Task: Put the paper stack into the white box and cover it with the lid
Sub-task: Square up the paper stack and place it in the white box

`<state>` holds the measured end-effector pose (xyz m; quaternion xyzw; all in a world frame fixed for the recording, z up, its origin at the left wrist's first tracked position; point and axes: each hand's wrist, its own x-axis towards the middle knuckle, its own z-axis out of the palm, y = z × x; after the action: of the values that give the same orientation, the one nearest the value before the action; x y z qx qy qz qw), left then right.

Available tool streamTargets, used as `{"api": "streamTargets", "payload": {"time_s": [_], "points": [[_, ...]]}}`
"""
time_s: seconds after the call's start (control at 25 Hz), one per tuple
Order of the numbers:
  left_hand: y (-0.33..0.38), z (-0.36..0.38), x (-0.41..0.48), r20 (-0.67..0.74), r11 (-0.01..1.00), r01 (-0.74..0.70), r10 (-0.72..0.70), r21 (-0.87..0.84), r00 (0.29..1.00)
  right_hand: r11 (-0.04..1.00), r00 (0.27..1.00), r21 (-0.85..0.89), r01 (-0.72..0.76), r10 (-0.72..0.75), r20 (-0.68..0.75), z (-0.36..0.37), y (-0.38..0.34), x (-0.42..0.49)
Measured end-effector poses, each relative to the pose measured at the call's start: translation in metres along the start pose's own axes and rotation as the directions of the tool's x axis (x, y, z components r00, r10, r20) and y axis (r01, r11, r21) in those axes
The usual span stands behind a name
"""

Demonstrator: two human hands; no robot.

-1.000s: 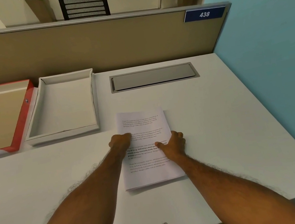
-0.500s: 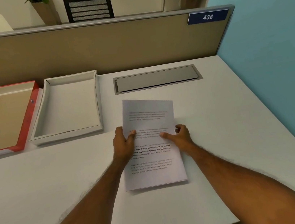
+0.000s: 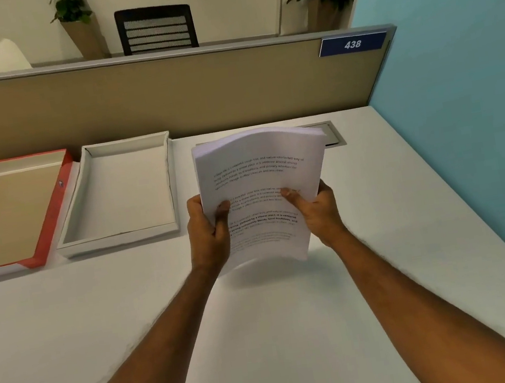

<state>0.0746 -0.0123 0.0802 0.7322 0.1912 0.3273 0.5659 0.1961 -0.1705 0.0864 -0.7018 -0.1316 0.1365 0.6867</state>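
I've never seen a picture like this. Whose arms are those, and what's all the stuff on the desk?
A person wears a camera on their head, so you see their own arms reaching forward. The left hand and right hand grip a thick stack of printed white paper, lifted off the white desk. To the left lies an open, empty white cardboard box. Beside that lies its red-edged lid, inside facing up. The paper goes into the box.

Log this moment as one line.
paper stack: lifted off desk | left hand, right hand: both gripping | white box: empty | lid: off
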Motion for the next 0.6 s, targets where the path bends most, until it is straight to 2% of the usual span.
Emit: {"api": "streamTargets", "payload": {"time_s": [0.28, 0.4, 0.52, 0.6], "points": [[-0.018, -0.003, -0.018, -0.022, 0.998, -0.015, 0.016, 0.061, 1.0, 0.996, 0.998, -0.086, 0.033, -0.038, -0.05, -0.002, 0.018, -0.016], [-0.015, -0.01, -0.016, -0.026, 0.999, -0.003, 0.004, 0.04, 1.0, 0.991, 0.992, -0.087, 0.105, -0.111, -0.06, 0.0, 0.014, -0.02], [0.01, -0.007, -0.002, -0.103, 0.994, -0.095, 0.089, -0.058, 0.991, 0.975, 0.968, -0.007, 0.223, -0.222, -0.118, 0.007, -0.006, -0.021], [0.034, -0.003, 0.015, -0.206, 0.991, -0.084, 0.061, -0.107, 0.977, 0.961, 0.94, -0.003, 0.277, -0.272, -0.205, 0.014, -0.025, -0.018]]}}
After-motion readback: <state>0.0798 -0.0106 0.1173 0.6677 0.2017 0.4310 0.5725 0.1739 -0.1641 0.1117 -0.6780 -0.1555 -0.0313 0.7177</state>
